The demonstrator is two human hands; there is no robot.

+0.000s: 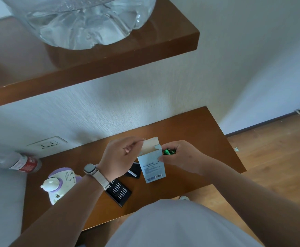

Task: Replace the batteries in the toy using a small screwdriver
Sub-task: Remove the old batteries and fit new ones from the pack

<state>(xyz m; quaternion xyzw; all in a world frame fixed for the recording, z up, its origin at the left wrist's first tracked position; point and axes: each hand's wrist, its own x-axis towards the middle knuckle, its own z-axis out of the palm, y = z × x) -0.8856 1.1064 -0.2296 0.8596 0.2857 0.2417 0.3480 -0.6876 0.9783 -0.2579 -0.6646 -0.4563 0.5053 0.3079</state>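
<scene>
We hold the battery box point(151, 163) above the tabletop point(199, 136). The left hand point(120, 155) pinches its open top flap. The right hand point(181, 157) has its grip closed around the green batteries point(168, 152), with the thumb against the side of the box. To do this step well, we hold the flap back, steady the box, and enclose the cells fully so that none drops. The toy point(61, 182) lies on the tabletop to the left, beside the bit case point(118, 192), apart from both hands.

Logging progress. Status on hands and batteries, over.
Left hand pinches box flap. Right hand holds green batteries. Toy untouched on table, nothing blocking.
</scene>
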